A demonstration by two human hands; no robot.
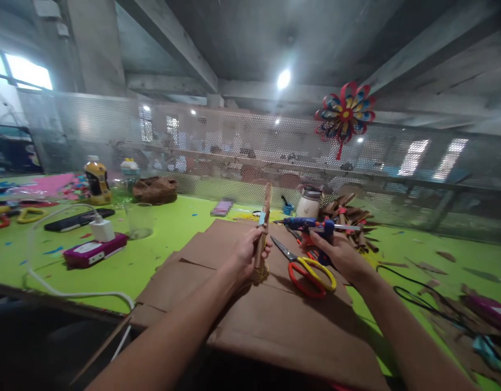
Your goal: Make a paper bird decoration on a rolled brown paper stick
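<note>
My left hand is wrapped round a narrow brown cardboard piece that stands upright, with a small pale blue patch near its middle. In my right hand is a blue hot glue gun, its nozzle pointing left, close to the cardboard piece. A glue stick sticks out of the gun's back end. Between my hands, scissors with one red and one yellow handle loop lie on flat brown cardboard sheets. Some thin yellow strands hang below my left hand.
A pile of brown cardboard scraps and a lidded jar stand behind the glue gun. At left are a purple power strip, a clear cup and a yellow bottle. A black cord runs across the right side.
</note>
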